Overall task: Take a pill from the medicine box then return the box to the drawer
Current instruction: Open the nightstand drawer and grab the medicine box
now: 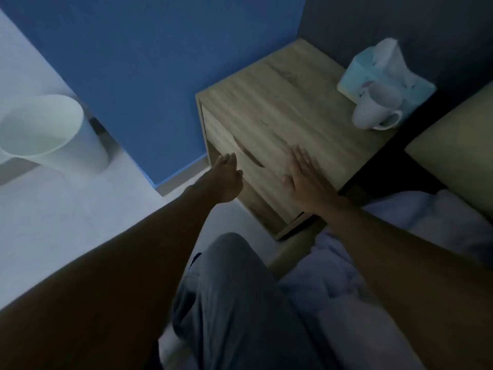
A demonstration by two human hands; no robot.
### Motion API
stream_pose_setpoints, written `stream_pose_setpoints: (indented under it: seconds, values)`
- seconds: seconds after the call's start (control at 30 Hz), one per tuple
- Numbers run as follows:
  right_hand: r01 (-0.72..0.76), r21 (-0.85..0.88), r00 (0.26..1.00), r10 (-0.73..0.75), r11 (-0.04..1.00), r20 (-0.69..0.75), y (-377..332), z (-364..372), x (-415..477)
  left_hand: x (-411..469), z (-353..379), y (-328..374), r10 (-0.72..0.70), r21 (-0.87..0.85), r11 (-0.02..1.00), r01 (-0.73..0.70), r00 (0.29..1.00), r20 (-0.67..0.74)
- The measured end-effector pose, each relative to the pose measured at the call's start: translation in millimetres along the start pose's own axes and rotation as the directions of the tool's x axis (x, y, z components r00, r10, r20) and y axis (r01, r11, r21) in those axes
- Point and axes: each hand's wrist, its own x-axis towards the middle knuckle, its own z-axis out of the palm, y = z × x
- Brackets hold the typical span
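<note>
Both my hands are empty with fingers loose: my left hand [226, 174] is near the curved slot of the closed drawer [248, 166] in the light wooden nightstand [288, 102], my right hand [306, 177] lies flat on its front edge. No medicine box shows; I suppose it is inside. I should hook the slot and pull straight.

dim, bluish light; soft motion blur throughout, wide-angle bending at edges.
</note>
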Motion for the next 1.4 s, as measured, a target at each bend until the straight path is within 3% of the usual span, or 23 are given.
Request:
stream_pose_setpoints:
  seconds: [0.07,0.13,0.27,0.43,0.53,0.63,0.73,0.83,1.13,1.4]
  values:
    - [-0.006,0.022,0.994,0.008,1.000,-0.108,1,9,5,16,6,-2,-0.036,-0.066,0.997,0.037,0.999,0.013]
    - [-0.022,-0.065,0.984,0.010,0.998,-0.179,-2,21,2,31,16,-4,-0.065,-0.133,0.989,0.067,0.998,0.020]
    - [-0.033,-0.148,0.975,-0.001,0.988,-0.222,-2,27,7,59,32,-2,-0.132,-0.362,0.925,0.117,0.991,-0.016]
    - [-0.040,-0.175,0.968,-0.005,0.984,-0.249,-1,32,10,80,56,17,-0.058,-0.548,0.835,-0.053,0.981,-0.184]
    - [-0.042,-0.159,0.967,0.000,0.986,-0.255,0,34,11,83,73,27,-0.115,-0.719,0.681,-0.137,0.950,-0.290]
    - [-0.039,-0.147,0.964,-0.001,0.988,-0.265,4,36,12,89,83,27,-0.278,-0.836,0.542,-0.084,0.921,-0.272]
    - [-0.036,-0.134,0.961,-0.002,0.990,-0.277,6,38,13,96,83,14,-0.368,-0.859,0.512,-0.027,0.896,-0.248]
    - [-0.028,-0.119,0.960,-0.007,0.993,-0.281,5,38,13,103,83,1,-0.318,-0.854,0.519,-0.034,0.920,-0.229]
    - [-0.032,-0.101,0.968,0.006,0.994,-0.252,5,36,13,81,87,-34,-0.340,-0.812,0.583,0.016,0.913,-0.226]
    - [-0.036,-0.105,0.967,0.008,0.994,-0.253,2,34,13,37,85,-71,-0.321,-0.819,0.573,0.022,0.926,-0.200]
